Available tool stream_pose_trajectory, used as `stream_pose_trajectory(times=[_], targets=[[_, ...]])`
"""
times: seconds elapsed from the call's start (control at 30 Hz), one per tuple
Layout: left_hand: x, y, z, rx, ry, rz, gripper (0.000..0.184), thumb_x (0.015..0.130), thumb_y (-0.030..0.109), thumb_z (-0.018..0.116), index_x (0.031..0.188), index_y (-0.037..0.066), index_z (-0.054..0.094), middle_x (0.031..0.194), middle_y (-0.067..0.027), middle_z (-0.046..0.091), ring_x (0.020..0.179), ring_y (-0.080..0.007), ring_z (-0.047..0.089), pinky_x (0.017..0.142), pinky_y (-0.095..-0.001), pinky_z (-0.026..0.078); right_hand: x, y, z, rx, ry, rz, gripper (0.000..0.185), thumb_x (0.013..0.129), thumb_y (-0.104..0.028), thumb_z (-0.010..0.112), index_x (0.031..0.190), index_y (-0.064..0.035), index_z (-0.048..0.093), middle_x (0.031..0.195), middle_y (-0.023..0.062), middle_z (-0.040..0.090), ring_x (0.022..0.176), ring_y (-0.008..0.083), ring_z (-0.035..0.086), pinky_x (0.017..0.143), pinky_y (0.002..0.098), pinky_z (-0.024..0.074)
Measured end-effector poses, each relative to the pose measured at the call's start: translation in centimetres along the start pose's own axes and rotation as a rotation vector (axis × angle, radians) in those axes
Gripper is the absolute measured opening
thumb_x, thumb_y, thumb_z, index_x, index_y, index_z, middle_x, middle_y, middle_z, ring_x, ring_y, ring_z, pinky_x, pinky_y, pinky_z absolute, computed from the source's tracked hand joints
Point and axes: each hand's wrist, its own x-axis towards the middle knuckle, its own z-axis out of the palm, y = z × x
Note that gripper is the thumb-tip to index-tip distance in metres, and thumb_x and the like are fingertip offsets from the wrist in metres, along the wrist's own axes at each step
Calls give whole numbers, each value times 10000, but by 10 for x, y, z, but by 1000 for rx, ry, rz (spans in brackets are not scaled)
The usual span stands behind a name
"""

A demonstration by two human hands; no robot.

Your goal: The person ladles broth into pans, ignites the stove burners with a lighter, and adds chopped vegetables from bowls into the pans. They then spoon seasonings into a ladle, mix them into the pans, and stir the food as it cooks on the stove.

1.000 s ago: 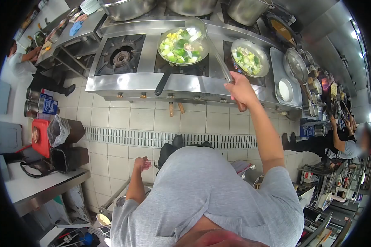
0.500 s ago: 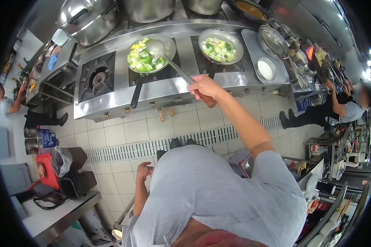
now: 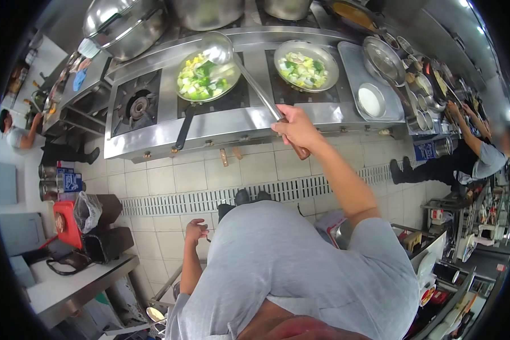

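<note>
Your right hand [image 3: 297, 129] closed round the ladle [image 3: 255, 85] by its handle, out by the stove's [image 3: 153, 144] front edge. Ladle slants away from you, scoop [image 3: 217, 50] at the far rim of the left pan [image 3: 232, 72]; touching or not, cannot tell. Vegetables [image 3: 197, 81] in that pan, pan handle [image 3: 184, 127] jutting past the front edge. Right pan [image 3: 330, 61], also with vegetables, just beside the tray [image 3: 348, 62] at the stove's right end. Your left hand [image 3: 195, 231] hangs at your side, half open, fingers loosely bent.
</note>
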Motion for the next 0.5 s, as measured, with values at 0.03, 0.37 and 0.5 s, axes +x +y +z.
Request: stream_pose_trajectory(times=[0.03, 0.37, 0.5], targets=[[-6, 7, 2, -18, 0, 3, 454, 818, 43, 731, 1231, -44, 563, 791, -99, 680, 598, -172, 680, 498, -276, 553, -3, 6, -7, 97, -14, -1, 499, 882, -40, 650, 1362, 12, 526, 698, 9, 555, 481, 91, 500, 476, 262, 433], [-27, 44, 26, -76, -67, 82, 391, 909, 147, 679, 1238, -39, 577, 825, -74, 653, 627, -160, 682, 515, -258, 548, -87, 41, -87, -10, 280, 20, 426, 863, -53, 646, 1281, -4, 583, 685, 8, 541, 461, 95, 509, 436, 273, 432], [-32, 71, 36, 3, -109, 135, 375, 930, 180, 676, 1223, -37, 588, 796, -64, 643, 625, -152, 679, 526, -255, 545, -104, 55, -95, -218, 339, 198, 530, 848, -84, 666, 1357, -14, 539, 706, 66, 597, 524, 191, 589, 527, 341, 504]])
